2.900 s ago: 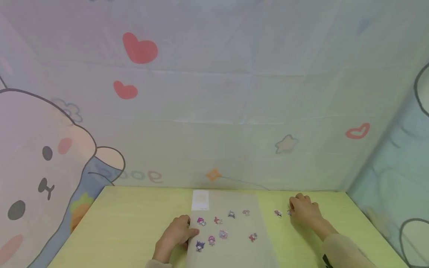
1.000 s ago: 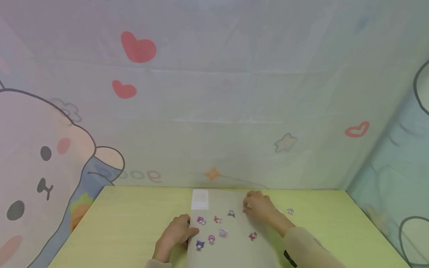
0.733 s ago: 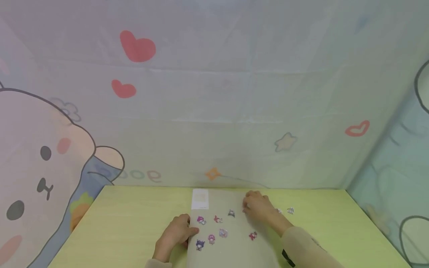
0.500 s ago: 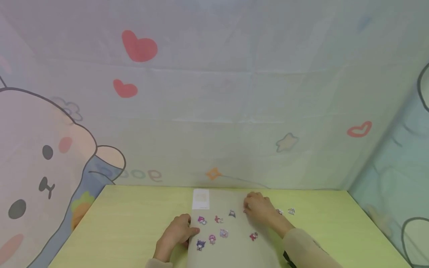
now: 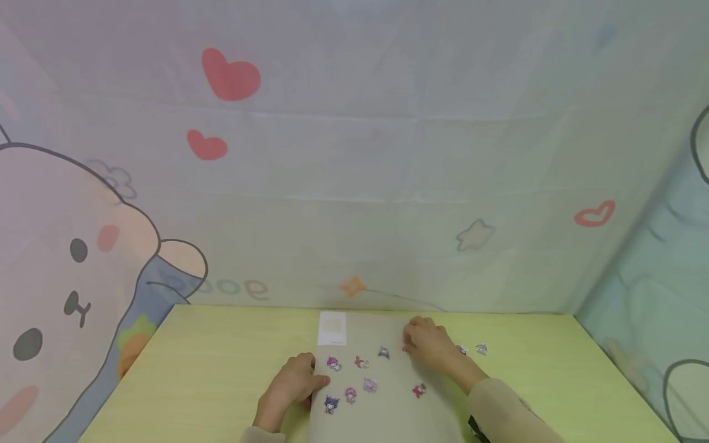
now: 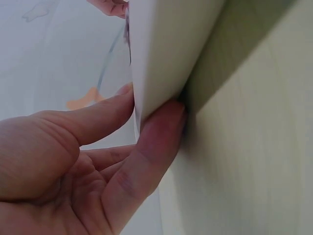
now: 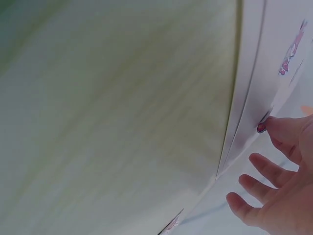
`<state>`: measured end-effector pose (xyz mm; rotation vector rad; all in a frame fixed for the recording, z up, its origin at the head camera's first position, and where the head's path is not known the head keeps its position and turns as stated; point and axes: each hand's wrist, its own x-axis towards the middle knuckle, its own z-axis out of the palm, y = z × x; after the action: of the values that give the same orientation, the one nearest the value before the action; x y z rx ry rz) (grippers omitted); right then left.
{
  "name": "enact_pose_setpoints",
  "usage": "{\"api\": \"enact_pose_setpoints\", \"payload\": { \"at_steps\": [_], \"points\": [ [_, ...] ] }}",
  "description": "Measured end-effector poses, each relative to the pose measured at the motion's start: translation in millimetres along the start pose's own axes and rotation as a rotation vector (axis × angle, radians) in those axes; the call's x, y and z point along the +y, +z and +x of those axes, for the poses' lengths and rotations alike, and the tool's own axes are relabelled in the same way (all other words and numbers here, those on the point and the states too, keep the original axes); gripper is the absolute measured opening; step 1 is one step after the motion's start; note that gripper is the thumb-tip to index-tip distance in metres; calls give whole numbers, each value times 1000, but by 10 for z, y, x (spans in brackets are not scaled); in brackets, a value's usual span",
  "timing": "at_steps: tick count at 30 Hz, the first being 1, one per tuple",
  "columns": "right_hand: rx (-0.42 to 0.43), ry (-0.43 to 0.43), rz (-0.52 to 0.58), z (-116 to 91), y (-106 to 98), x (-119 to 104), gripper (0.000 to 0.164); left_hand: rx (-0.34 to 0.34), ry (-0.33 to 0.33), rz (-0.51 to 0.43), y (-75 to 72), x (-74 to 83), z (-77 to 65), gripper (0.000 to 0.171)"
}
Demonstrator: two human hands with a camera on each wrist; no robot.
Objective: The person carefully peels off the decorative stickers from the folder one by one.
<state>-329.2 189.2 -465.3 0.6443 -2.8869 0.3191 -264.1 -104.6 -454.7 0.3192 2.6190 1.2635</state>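
Note:
A pale flat box (image 5: 382, 424), with a white label in its far left corner, lies on the table under both hands. Along its left edge my left hand (image 5: 295, 380) grips it. The left wrist view shows the thumb on the upper face and a finger against the thick side. Over the upper right part is my right hand (image 5: 429, 343). In the right wrist view a fingertip presses a small red-marked sticker (image 7: 261, 127) on the face, while the other fingers are spread. Several cartoon stickers dot the box, among them a dark one (image 5: 331, 404) and a red one (image 5: 419, 391).
Two loose stickers lie on the yellow-green table (image 5: 526, 381) to the right: one (image 5: 482, 349) in full view, the other (image 5: 462, 350) partly behind the right wrist. A pale cloth backdrop (image 5: 343, 160) with printed hearts rises at the table's far edge.
My right hand has moved left from the loose stickers on the table onto the box, covering the sticker at its upper right. For the last second both hands have stayed nearly still.

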Motion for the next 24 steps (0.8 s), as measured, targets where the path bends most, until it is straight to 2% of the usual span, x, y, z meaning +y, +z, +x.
{"api": "enact_pose_setpoints", "payload": {
  "at_steps": [16,24],
  "points": [
    [30,-11,-9,-30,-23,16,13,-5,-24,-2,14,-6,19,24],
    [49,-24,-75,-35,-43,28,16,-5,-14,6,-5,5,1,25]
  ]
}}
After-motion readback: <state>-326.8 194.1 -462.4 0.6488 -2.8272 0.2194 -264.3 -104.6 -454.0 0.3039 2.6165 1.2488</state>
